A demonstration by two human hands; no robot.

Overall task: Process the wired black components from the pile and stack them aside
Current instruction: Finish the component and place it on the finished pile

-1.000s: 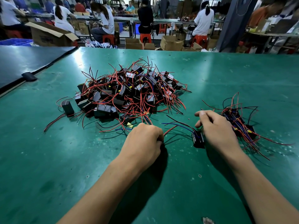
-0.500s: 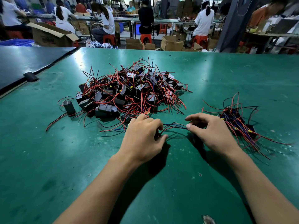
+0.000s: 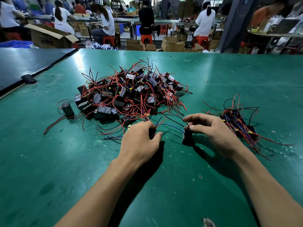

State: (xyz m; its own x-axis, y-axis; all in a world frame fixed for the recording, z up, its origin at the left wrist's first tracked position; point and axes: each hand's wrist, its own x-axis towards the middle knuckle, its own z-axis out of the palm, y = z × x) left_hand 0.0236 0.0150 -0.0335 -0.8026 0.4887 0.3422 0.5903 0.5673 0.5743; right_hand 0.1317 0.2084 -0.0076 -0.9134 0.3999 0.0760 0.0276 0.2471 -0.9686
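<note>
A big pile of black box components [image 3: 127, 94] with red, black and blue wires lies in the middle of the green table [image 3: 49, 161]. A smaller stack of the same components [image 3: 237, 122] lies at the right. My right hand [image 3: 211, 130] pinches the wires at the top of one black component [image 3: 187, 138], which stands on the table in front of me. My left hand [image 3: 141, 140] is curled over the wire ends near the pile's front edge, and its fingers hide what they hold. Blue and black wires run between the two hands.
One loose component [image 3: 68, 110] stands apart at the pile's left. A dark table [image 3: 24, 66] adjoins on the left, with a black clip [image 3: 28, 78] at the seam. Cardboard boxes [image 3: 47, 36], red stools and several seated workers fill the background.
My right hand has pulled back to the right and toward me, and the black component now shows below its fingers. My left hand stayed put near the pile's front.
</note>
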